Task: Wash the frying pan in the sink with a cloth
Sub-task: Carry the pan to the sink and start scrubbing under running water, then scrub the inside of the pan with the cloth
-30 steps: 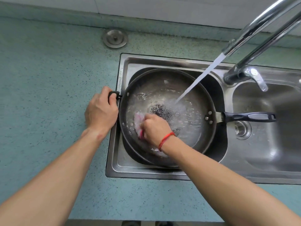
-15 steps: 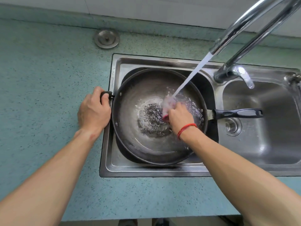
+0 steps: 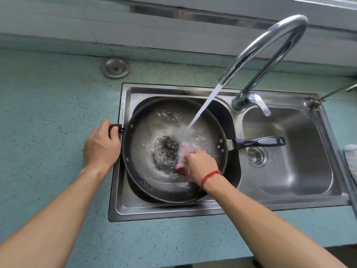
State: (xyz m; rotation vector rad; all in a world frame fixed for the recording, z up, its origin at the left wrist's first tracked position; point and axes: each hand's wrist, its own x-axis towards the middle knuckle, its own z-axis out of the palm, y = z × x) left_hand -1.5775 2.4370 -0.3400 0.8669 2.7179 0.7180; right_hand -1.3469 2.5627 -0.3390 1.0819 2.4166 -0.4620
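Right now the frying pan (image 3: 143,171) fills the left basin of the double steel sink (image 3: 135,211). Its rim runs close to the basin walls on the left and near sides, so I see little slack there. Its long black handle (image 3: 258,143) reaches right across the divider and hangs over the right basin (image 3: 301,171), just behind the drain strainer (image 3: 257,156). The arched faucet (image 3: 270,45) stands at the back between the basins with its spout over the pan. A water stream (image 3: 204,105) slants down and strikes the pan's floor just behind the cloth. Speckled teal countertop (image 3: 48,132) spreads wide to the left and along the near edge. A round metal cap (image 3: 115,67) sits in it behind the sink's back left corner.

The left hand (image 3: 100,146) comes in from the lower left, knuckles up, at the sink's left rim. Its fingers are curled round the pan's small helper handle (image 3: 115,127) in a firm hold. The right hand (image 3: 201,167), with a red string bracelet (image 3: 209,176) at the wrist, reaches into the right side of the pan, back of the hand up. Its fingers are bunched over a pink-and-white cloth (image 3: 183,151), gripping it and pressing it onto the wet floor. The cloth lies just right of a dark gritty patch (image 3: 167,151) at the pan's centre.
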